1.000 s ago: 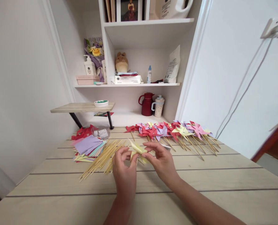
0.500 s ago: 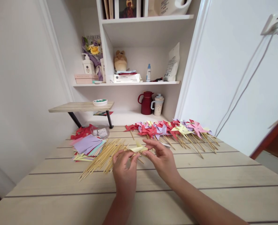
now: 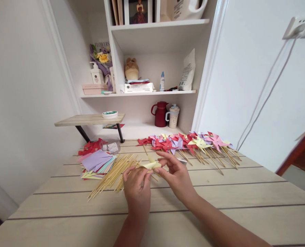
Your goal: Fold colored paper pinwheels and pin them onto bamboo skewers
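Note:
A pale yellow paper pinwheel [image 3: 150, 165] is held just above the wooden table [image 3: 219, 192], between both hands. My left hand [image 3: 137, 187] is closed, pinching its left side from below. My right hand [image 3: 176, 173] pinches the right side with thumb and fingers. Just left of my hands lies a loose heap of bamboo sticks [image 3: 113, 173]. A stack of coloured paper squares [image 3: 97, 161], lilac on top, lies further left. Finished pinwheels on sticks [image 3: 190, 142], in red, pink, lilac and yellow, lie in a row behind my hands.
A small clear bag [image 3: 111, 146] sits behind the paper stack. A low wooden riser [image 3: 89, 119] carries a round tin. A red jug [image 3: 161, 114] and a mug [image 3: 173, 116] stand in the shelf unit behind. White walls close in on both sides.
The yellow pinwheel has been turned from upright to nearly flat between my fingers, and both hands have shifted slightly. The camera view has moved a little.

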Motion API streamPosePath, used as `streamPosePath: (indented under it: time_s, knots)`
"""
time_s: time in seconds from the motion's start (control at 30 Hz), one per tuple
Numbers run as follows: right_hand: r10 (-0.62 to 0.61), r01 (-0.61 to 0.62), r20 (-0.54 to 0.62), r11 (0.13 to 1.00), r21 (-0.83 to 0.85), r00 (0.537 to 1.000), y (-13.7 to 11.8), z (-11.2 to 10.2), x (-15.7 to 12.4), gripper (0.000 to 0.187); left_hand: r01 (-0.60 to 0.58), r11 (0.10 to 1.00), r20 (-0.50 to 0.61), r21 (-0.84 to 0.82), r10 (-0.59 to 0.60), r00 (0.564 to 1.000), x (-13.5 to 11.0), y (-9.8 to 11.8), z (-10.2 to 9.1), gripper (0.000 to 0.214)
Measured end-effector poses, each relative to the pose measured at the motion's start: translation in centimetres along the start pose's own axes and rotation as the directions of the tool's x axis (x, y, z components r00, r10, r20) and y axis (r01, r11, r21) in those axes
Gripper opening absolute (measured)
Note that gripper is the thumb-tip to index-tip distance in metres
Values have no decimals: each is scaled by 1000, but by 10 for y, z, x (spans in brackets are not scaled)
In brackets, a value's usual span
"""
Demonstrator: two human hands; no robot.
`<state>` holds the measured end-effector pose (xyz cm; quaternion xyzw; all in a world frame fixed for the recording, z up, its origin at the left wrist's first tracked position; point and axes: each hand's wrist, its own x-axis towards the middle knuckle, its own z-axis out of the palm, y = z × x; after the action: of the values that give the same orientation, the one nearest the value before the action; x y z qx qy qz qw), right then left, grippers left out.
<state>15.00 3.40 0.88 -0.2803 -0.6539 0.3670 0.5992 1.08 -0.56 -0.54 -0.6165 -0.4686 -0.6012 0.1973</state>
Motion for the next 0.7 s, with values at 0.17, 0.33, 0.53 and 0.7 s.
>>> streamPosePath:
  time_s: [0.17, 0.33, 0.53, 0.7]
  knots:
    - [33, -33, 9, 999, -1, 999, 3, -4, 2, 33, -131, 987, 46, 97, 127, 991, 4, 0, -6, 15]
    - [-186, 187, 14, 978, -91, 982, -1, -12, 3, 34, -291, 941, 35, 174, 289, 957, 10, 5, -13, 16]
    - [-443, 458, 115, 863, -215, 889, -6, -19, 5, 51, -264, 942, -49, 208, 280, 959, 4, 5, -7, 15]
    - [-434, 433, 52, 868, -241, 899, -5, -17, 3, 46, -113, 972, -205, 205, 156, 966, 0, 5, 1, 11]
